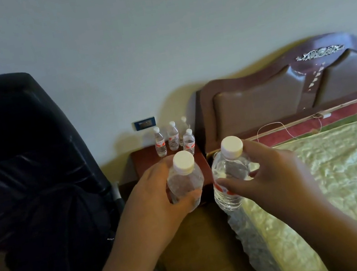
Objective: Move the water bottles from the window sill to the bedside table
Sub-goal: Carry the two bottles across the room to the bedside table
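A black, glossy leather-like chair fills the left of the frame against a pale, plain wall. Just right of it stands a reddish-brown wooden bedside table, where four small clear plastic bottles with white caps and red-and-white labels stand upright in a tight cluster near the wall, below a small blue-framed wall socket. In the foreground, the left hand wraps its fingers and thumb around the ribbed body of a clear water bottle, held upright with its round white screw cap toward the camera, over the table's front edge. Close beside it, not touching, the right hand grips a second water bottle the same way, thumb across its red-banded label, above the gap between table and bed. To the right, a curved dark-wood headboard with padded brown panels and a silvery ornament rises behind a bed covered in shiny, quilted pale-green fabric with a red border. A thin white cord loops near the headboard.
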Available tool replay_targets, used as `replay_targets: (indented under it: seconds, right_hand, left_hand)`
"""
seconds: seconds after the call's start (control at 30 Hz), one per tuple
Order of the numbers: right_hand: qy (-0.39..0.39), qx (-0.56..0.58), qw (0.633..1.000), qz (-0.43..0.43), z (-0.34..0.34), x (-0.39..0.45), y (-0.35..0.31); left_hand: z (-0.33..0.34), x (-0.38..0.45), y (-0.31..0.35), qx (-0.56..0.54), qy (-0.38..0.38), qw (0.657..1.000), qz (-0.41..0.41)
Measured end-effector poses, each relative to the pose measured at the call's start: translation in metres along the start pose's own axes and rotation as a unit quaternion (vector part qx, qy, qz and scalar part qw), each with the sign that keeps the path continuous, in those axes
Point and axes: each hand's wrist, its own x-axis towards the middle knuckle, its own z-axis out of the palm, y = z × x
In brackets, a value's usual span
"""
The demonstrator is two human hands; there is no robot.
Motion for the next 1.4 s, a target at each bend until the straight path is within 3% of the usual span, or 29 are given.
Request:
replay_targets:
  seconds: [0.5,1.0,1.4]
  right_hand:
    - [-0.055,0.080,0.995,0.007,0.055,0.117,0.038]
    - [-0.146,0.087,0.986,-0.006,0.125,0.244,0.103]
    - [-0.225,0.021,0.973,0.042,0.226,0.319,0.131]
  left_hand:
    - [0.009,0.078,-0.030,0.010,0.034,0.996,-0.078]
    - [0.076,0.176,-0.074,-0.004,0.052,0.986,-0.160]
    - [0.116,0.275,-0.190,0.018,-0.068,0.966,-0.249]
